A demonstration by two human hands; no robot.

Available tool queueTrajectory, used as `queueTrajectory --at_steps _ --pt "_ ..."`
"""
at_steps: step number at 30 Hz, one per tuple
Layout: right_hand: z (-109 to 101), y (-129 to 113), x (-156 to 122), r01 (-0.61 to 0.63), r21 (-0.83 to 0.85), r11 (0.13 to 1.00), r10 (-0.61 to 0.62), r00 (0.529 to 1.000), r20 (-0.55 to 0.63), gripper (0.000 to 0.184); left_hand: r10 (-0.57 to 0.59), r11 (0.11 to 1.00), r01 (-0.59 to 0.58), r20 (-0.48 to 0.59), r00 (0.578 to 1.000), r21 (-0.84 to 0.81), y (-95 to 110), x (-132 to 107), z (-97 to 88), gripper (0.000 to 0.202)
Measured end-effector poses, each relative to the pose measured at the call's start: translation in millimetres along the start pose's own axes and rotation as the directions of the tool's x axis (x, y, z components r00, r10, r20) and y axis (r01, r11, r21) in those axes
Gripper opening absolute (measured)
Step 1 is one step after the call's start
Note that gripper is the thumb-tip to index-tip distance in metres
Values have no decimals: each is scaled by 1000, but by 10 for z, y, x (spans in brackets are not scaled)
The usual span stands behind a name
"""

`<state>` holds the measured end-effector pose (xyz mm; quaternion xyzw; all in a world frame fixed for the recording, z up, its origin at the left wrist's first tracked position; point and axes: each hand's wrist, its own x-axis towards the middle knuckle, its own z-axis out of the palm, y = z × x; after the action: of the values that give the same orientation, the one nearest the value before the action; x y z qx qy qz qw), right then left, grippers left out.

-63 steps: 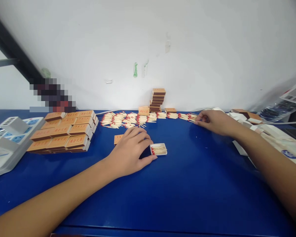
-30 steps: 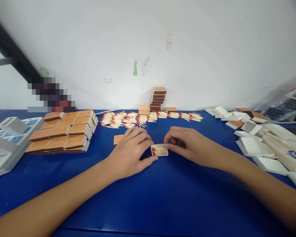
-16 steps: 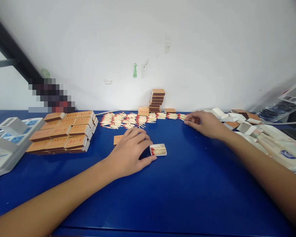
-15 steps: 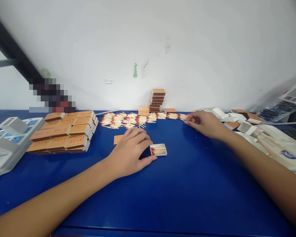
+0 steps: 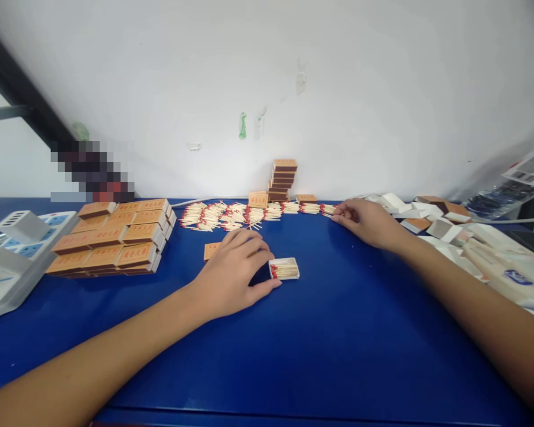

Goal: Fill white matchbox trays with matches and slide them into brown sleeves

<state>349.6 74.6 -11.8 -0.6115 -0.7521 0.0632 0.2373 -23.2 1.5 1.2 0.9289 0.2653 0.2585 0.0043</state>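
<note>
Head view: white tray (image 5: 285, 268) of matches sits on the blue table (image 5: 320, 344), pinched at its near end by the left hand (image 5: 235, 273). Well beyond, the right hand (image 5: 365, 220) curls over loose matches (image 5: 258, 213), apparently pinching some. Stacked matchboxes (image 5: 115, 236) flank left.

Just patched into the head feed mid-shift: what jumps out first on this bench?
The long scatter of red-tipped matches along the back of the blue table, with the right hand at its right end. In the middle, the left hand steadies a small white tray of matches. At left sits a stacked block of orange matchboxes; empty white trays pile up at right.
</note>
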Motion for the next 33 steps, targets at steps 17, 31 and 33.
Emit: queueTrajectory --at_steps 17,31,33 --pt "40 -1306 -572 374 109 921 -384 918 96 14 -3 1000 4 -21 1000 19 3 31 -20 27" --pt "-113 -398 -125 127 -158 979 -139 988 -70 23 -4 1000 4 -9 1000 3 4 4 -11 27" --pt "-170 -153 -46 43 -198 979 -56 997 -60 24 -1 1000 1 -11 1000 2 2 2 -12 27"
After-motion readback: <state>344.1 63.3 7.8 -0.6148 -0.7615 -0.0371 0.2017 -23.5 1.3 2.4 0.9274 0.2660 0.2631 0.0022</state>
